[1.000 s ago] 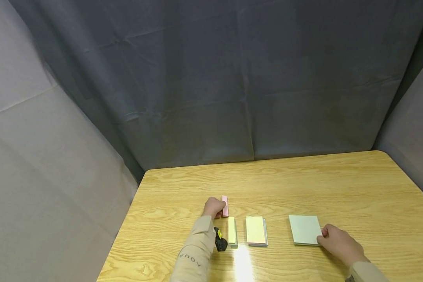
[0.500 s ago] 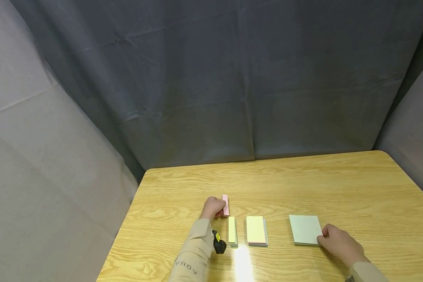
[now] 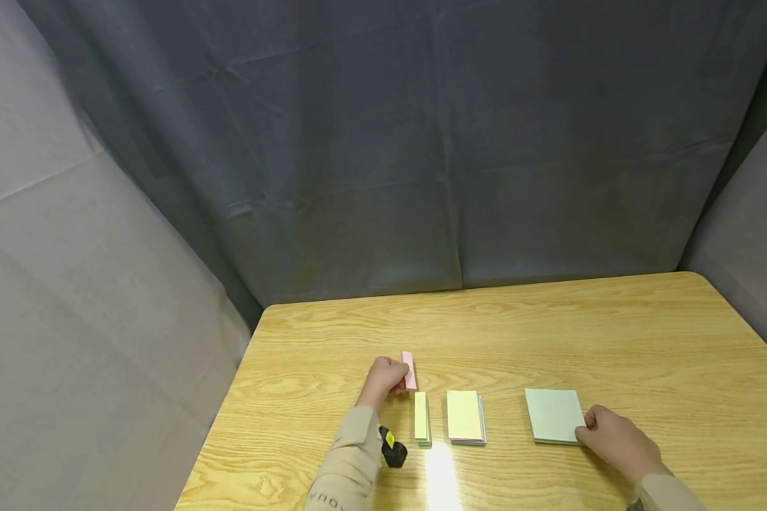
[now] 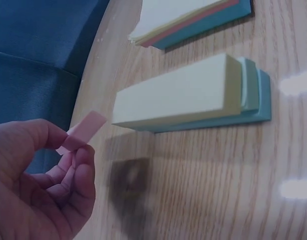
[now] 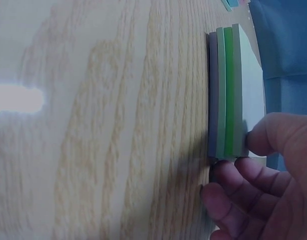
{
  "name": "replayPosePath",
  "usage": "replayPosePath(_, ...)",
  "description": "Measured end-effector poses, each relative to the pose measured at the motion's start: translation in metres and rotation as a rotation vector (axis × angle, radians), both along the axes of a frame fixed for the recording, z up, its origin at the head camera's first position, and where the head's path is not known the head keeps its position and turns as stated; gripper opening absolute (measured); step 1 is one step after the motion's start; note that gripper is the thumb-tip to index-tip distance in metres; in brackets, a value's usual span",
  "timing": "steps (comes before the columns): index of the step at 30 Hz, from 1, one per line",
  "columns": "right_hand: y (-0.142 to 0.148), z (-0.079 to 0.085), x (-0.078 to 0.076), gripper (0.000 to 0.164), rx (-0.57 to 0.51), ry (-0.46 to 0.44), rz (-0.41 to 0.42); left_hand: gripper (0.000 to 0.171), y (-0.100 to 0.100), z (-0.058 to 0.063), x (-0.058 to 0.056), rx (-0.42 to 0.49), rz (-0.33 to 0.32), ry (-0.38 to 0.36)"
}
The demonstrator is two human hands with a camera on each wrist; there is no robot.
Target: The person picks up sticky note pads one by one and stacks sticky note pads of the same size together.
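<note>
My left hand (image 3: 386, 374) pinches a narrow pink sticky note pad (image 3: 409, 369) between thumb and fingers. In the left wrist view that pink pad (image 4: 89, 129) tilts above the table, with the hand's shadow below. Just nearer stands a stack of narrow sticky note pads (image 3: 420, 416), pale yellow on top and blue-green underneath. At the right, my right hand (image 3: 616, 441) grips the near right corner of a stack of square sticky note pads (image 3: 552, 414). The right wrist view shows the thumb on its pale top and fingers at the edge of its green and purplish layers (image 5: 227, 95).
Between the hands lies a stack of medium rectangular sticky note pads (image 3: 463, 415), yellow over pink and blue. All stand on a wood-grain table (image 3: 332, 333). A dark curtain (image 3: 371, 156) hangs behind the table, with pale grey cloth (image 3: 89, 319) at the left.
My left hand has lifted the pink pad slightly and tilted it, its far end shifting away. The left sleeve and wrist have shifted left and nearer. The right hand holds its place.
</note>
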State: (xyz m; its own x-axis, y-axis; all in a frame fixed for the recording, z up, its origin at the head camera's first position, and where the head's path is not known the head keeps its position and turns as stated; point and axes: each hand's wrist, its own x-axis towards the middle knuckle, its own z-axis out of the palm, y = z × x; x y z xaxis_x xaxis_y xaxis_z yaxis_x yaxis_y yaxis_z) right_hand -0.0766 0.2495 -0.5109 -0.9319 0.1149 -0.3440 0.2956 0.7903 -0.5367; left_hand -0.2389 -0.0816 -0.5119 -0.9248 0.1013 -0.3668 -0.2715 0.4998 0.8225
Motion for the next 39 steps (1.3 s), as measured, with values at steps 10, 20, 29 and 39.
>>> replayPosePath(10,0.000,-0.001,-0.001,0.023,-0.005,-0.009,0.000,0.013,-0.008,0.016,0.009,0.027,-0.038,0.003)
replayPosePath(20,0.000,0.001,-0.001,0.025,0.000,-0.020,0.002,0.015,-0.015,0.023,0.015,-0.004,-0.039,0.058)
replayPosePath(29,0.001,0.002,-0.002,0.029,0.001,-0.023,0.010,0.018,-0.020,0.029,0.019,-0.003,-0.041,0.055)
replayPosePath(39,0.001,0.003,-0.001,0.027,-0.011,-0.014,0.019,0.017,-0.023,0.033,0.030,0.022,-0.048,0.042)
